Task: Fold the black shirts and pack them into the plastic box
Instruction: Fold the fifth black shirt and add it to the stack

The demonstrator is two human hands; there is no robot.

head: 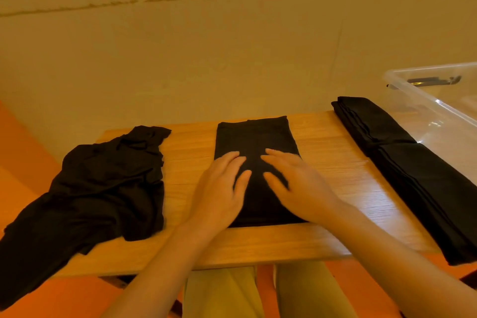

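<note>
A folded black shirt (254, 137) lies as a long rectangle in the middle of the wooden table (327, 162). My left hand (220, 188) and my right hand (296, 183) rest flat on its near half, fingers straight and spread. A heap of unfolded black shirts (103, 183) lies at the left and hangs over the table's edge. Along the right edge lie folded black shirts (413, 173) in a row. The clear plastic box (428, 100) stands at the far right, beyond that row.
A plain wall rises right behind the table. A dark object (433, 80) shows inside or through the plastic box. The floor around is orange, and my legs in light trousers are under the table's near edge.
</note>
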